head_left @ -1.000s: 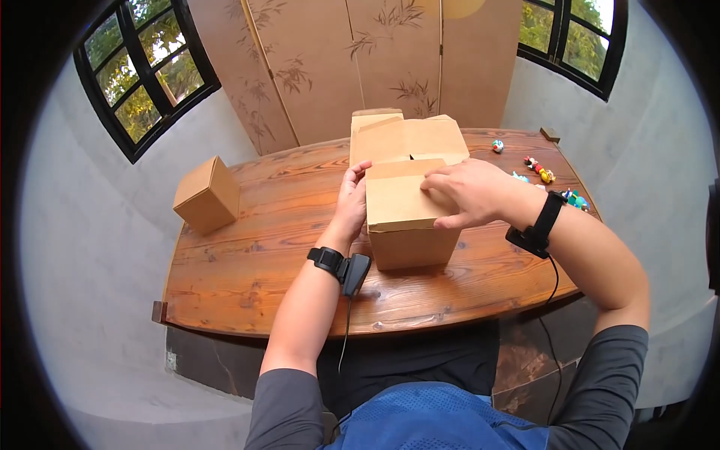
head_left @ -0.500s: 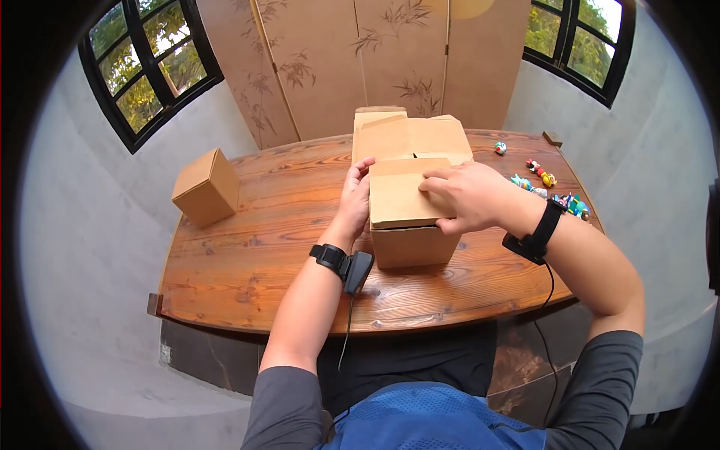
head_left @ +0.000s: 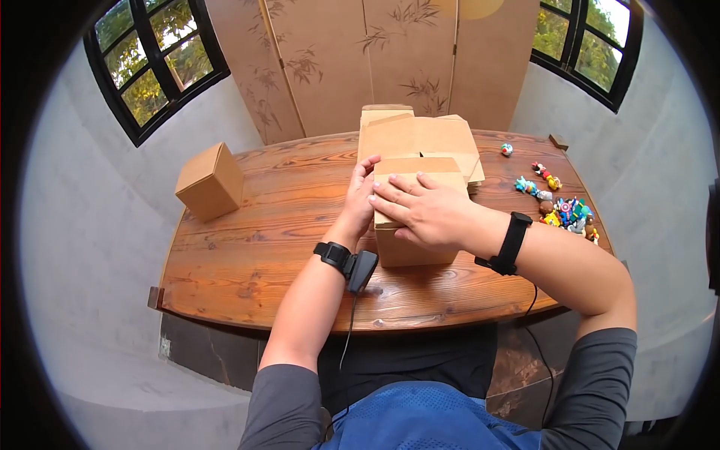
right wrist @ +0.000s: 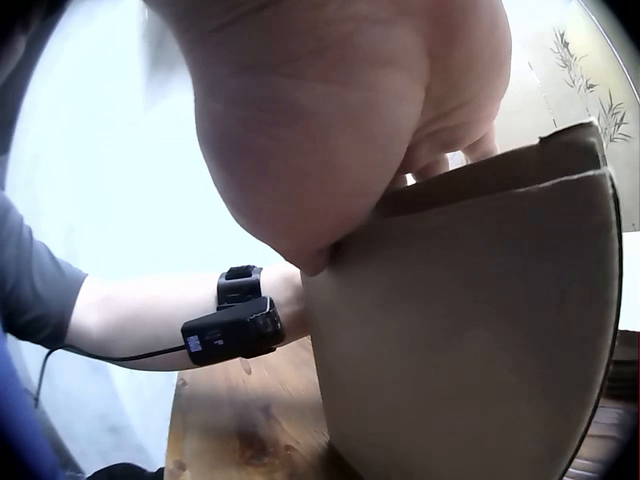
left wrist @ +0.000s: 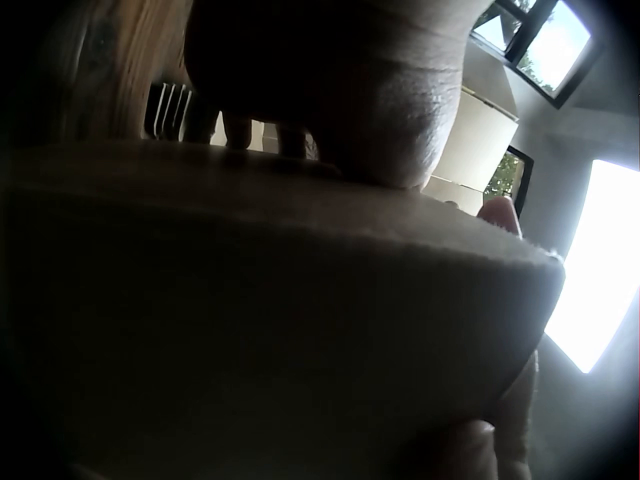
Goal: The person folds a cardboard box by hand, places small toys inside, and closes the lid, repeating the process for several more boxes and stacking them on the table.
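While the wooden table [head_left: 300, 285] carries it all, some cardboard [head_left: 442, 133] sits toward the back; in front of that is the box [head_left: 416, 250], roughly mid-table; right hand [head_left: 429, 212] lies on its top, fingers straight and kinda spread; left hand [head_left: 358, 204] rests against its left side, fingers loosely extended; tiny toy figures [head_left: 574, 212] off right.

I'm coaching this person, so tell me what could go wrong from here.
The box might buckle if the right hand, flat on its top, presses hard. With the left hand at one side, uneven pushing could shift the box. The right arm might brush the toys near it.
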Tool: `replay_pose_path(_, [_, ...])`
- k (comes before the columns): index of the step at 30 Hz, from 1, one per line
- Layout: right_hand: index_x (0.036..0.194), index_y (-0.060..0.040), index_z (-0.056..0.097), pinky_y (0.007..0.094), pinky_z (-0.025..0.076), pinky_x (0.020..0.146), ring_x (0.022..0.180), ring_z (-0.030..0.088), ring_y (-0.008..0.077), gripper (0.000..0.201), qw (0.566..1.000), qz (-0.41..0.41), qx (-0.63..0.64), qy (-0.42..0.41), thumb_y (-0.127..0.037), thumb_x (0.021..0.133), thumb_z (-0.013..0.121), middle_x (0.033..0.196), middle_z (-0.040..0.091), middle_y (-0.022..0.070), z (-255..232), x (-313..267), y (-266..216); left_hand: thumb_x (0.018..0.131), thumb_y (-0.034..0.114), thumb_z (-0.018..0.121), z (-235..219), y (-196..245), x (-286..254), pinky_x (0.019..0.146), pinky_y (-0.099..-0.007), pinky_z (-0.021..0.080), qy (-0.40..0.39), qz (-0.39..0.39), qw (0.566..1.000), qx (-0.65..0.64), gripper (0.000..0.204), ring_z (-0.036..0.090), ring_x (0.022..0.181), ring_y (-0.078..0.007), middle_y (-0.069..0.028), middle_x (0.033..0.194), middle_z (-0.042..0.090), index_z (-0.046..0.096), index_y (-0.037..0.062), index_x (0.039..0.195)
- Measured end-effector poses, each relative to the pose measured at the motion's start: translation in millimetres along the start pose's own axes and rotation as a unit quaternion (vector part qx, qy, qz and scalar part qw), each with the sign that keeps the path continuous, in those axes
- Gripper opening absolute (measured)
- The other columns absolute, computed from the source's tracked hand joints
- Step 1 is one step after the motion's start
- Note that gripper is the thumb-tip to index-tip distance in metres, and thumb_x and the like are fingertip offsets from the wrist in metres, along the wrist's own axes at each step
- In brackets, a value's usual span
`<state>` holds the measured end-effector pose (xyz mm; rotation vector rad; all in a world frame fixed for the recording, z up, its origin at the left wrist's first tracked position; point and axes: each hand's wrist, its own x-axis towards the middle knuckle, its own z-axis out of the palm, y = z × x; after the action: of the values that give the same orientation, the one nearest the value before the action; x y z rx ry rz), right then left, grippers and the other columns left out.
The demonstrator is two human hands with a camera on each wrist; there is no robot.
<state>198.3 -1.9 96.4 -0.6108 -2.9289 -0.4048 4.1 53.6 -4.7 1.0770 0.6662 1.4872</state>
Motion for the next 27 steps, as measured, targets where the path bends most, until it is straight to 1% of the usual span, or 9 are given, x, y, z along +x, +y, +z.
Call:
replay_pose_path(9, [0.153,-0.0102,0.034,0.0497,0.035,0.112,0.144,0.036,0.0334,0.065,1.0,-0.001,0.006,-0.006,-0.036,0.097,0.055,0.157,0.036,0.0131,0,-1,-1,0.099,0.016,0.048,-1,1,3,0.096,-0.0347,0.052,0.01,0.019,0.999,0.028,0.037,0.06,0.116,-0.0232,-0.0156,0.129,0.056,0.043,0.0072,0.135])
replay_pose_path(12, [0.151,-0.0058,0.036,0.0528,0.035,0.112,0.144,0.036,0.0335,0.069,0.999,-0.002,0.038,-0.007,-0.042,0.096,0.056,0.156,0.037,0.0154,0,-5,3,0.096,0.016,0.049,-27,-4,16,0.098,-0.0338,0.048,-0.018,0.027,0.998,0.054,0.037,0.058,0.117,-0.0214,-0.0162,0.133,0.054,0.051,0.0023,0.13])
replay_pose_path(14, [0.152,-0.0015,0.033,0.0517,0.032,0.115,0.146,0.033,0.0331,0.088,0.998,0.016,0.053,-0.011,-0.06,0.091,0.056,0.157,0.034,0.0184,-6,-10,8,0.094,0.017,0.049,-21,11,21,0.099,-0.0327,0.046,-0.042,0.019,0.996,0.074,0.037,0.057,0.117,-0.02,-0.0163,0.135,0.053,0.056,-0.0008,0.126])
replay_pose_path(16, [0.152,0.0002,0.03,0.0523,0.031,0.115,0.147,0.031,0.0337,0.097,0.996,0.052,0.065,-0.041,-0.069,0.088,0.052,0.158,0.032,0.0204,-12,-12,19,0.095,0.021,0.048,-7,31,21,0.105,-0.0334,0.041,0.007,0.154,0.903,0.401,0.039,0.053,0.125,-0.0242,-0.0225,0.139,0.051,0.06,-0.0026,0.124])
replay_pose_path(18, [0.153,0.0018,0.028,0.0529,0.029,0.116,0.148,0.028,0.0342,0.106,0.991,0.087,0.078,-0.072,-0.077,0.085,0.049,0.159,0.029,0.0225,-14,-15,33,0.096,0.029,0.049,20,61,6,0.113,-0.0392,0.033,-0.022,0.112,0.896,0.43,0.048,0.043,0.138,-0.0316,-0.0249,0.146,0.046,0.058,-0.0022,0.13])
replay_pose_path(20, [0.154,0.0033,0.022,0.0531,0.026,0.118,0.15,0.023,0.0353,0.113,0.973,0.17,0.111,-0.113,-0.083,0.084,0.041,0.16,0.024,0.0249,-15,-18,44,0.097,0.03,0.053,38,78,-3,0.12,-0.0445,0.025,-0.097,0.079,0.748,0.652,0.052,0.031,0.146,-0.038,-0.0234,0.152,0.041,0.053,-0.0034,0.137])
replay_pose_path(21, [0.156,0.0031,0.017,0.053,0.022,0.119,0.151,0.017,0.0366,0.115,0.961,0.201,0.123,-0.147,-0.083,0.084,0.041,0.161,0.02,0.0253,-17,-21,47,0.098,0.038,0.051,48,85,-8,0.122,-0.045,0.019,-0.123,0.039,0.735,0.666,0.06,0.022,0.149,-0.0408,-0.0234,0.158,0.03,0.047,-0.0016,0.144])
replay_pose_path(24, [0.155,0.0038,0.018,0.0509,0.019,0.121,0.151,0.014,0.0392,0.113,0.963,0.2,0.138,-0.12,-0.082,0.085,0.042,0.161,0.017,0.0266,1,-29,52,0.096,0.051,0.052,66,77,-19,0.122,-0.0452,0.018,-0.181,0.013,0.678,0.712,0.078,0.017,0.15,-0.0409,-0.0232,0.16,0.027,0.036,-0.0024,0.15])
replay_pose_path(27, [0.155,0.0043,0.02,0.0491,0.019,0.122,0.151,0.014,0.042,0.11,0.967,0.192,0.148,-0.08,-0.079,0.087,0.043,0.161,0.017,0.0284,11,-31,53,0.095,0.054,0.053,66,77,-21,0.122,-0.0445,0.018,-0.177,0.011,0.678,0.714,0.083,0.016,0.15,-0.0407,-0.0229,0.161,0.025,0.033,-0.0033,0.151])
